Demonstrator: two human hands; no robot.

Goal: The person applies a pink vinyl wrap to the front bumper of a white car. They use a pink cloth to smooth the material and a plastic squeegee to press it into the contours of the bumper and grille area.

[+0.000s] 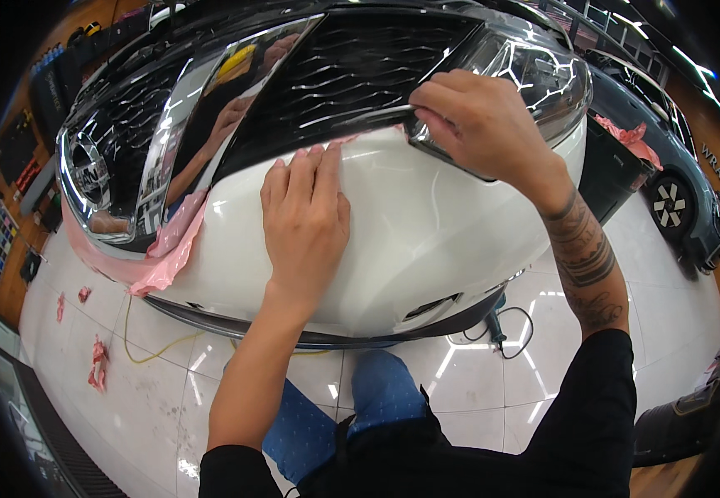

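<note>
My left hand (306,224) lies flat on the white front bumper (401,216) of a car, fingers stretched out together, their tips at the lower edge of the black grille (360,66). Near the corner between grille and headlight (534,70), my right hand (480,124) is raised with its fingers pinched; what they hold, if anything, I cannot make out. A thin pink edge of film (397,128) shows along the seam between the two hands. To the left, a wider pink film sheet (156,261) hangs loosely around the bumper's side and the grille's lower frame.
Scraps of pink film (98,363) lie on the tiled floor (235,407) at left, near a yellow hose (148,357). A corded green tool (495,324) sits below the bumper. At right stand a dark bin (613,178) with pink film on top and another car (667,149).
</note>
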